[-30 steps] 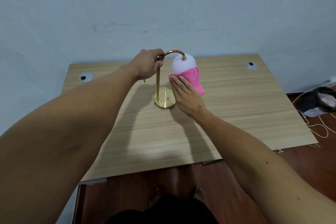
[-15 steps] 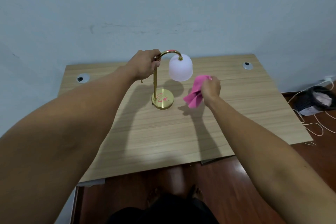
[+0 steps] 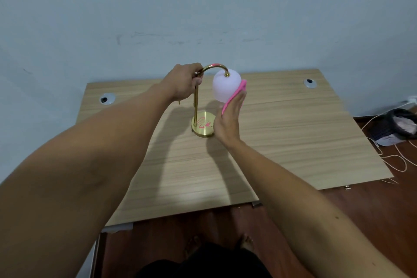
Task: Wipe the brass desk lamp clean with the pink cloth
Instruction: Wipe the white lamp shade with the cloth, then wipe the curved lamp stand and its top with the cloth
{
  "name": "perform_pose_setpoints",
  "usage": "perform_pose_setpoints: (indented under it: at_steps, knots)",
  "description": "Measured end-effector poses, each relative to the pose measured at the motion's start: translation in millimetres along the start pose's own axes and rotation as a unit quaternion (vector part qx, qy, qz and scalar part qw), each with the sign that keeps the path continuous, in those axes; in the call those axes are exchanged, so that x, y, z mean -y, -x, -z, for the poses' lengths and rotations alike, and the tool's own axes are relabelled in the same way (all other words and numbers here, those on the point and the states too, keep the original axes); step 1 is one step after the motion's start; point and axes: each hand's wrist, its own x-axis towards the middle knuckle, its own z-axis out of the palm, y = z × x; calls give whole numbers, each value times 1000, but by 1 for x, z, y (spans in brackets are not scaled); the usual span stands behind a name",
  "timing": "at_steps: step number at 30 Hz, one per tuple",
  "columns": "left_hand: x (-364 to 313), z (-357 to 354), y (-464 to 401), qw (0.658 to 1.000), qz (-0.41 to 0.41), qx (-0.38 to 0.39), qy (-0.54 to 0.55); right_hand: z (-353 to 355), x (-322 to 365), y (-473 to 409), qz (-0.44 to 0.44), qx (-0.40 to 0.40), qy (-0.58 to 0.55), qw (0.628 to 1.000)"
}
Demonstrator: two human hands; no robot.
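We see the brass desk lamp standing upright near the middle of the wooden desk, a bit toward the far edge. Its round base sits flat on the desk w/ pink scribbles on top; the thin stem rises from the base's left side and curves over to the right, where the white shade hangs.

Left hand is curled tight around the top of the stem, right where the curve starts, fingers wrapped round it. Right hand is flat and open, fingers straight and together, palm pressing the pink cloth against the right side of the shade. Cloth is sandwiched btwn palm and shade, so only a strip shows along the fingers' far edge and at the fingertips. Whether the thumb pinches it, we can't tell. That hand's heel hangs over the base's right edge.

Elsewhere on the desk: two round cable grommets, one far left, one far right. Behind the desk is a pale blue-grey wall. On the reddish wood floor at right lie a dark bundle and loose white cords. Near the bottom edge we see bare feet on the floor.
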Motion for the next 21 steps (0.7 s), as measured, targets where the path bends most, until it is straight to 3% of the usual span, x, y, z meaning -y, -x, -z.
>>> perform_pose_setpoints:
  at_steps: [3,5,6,8,11,14,17,19,21]
  knots:
    - [-1,0,0,1000,2,3,11,15,-4,-17,-237,4,-86,968]
    - [-1,-1,0,1000,5,-1,24,32,0,-35,-350,-92,-157,919]
    - [-1,-1,0,999,9,-3,31,41,8,-44,-363,-144,-199,899]
    - [0,-1,0,999,16,-7,41,56,32,-59,-318,-215,-229,894]
    - [0,-1,-1,998,30,-7,47,67,69,-68,-138,-245,-158,947]
    - [-1,1,-2,997,40,-9,59,55,92,-60,66,-132,-64,987]
    - [-2,2,-3,996,41,-22,70,28,84,-50,208,33,88,974]
    - [0,0,-4,996,41,-27,68,16,68,-46,233,63,181,953]
    - [0,-2,-4,995,53,-32,82,12,60,-44,221,41,147,963]
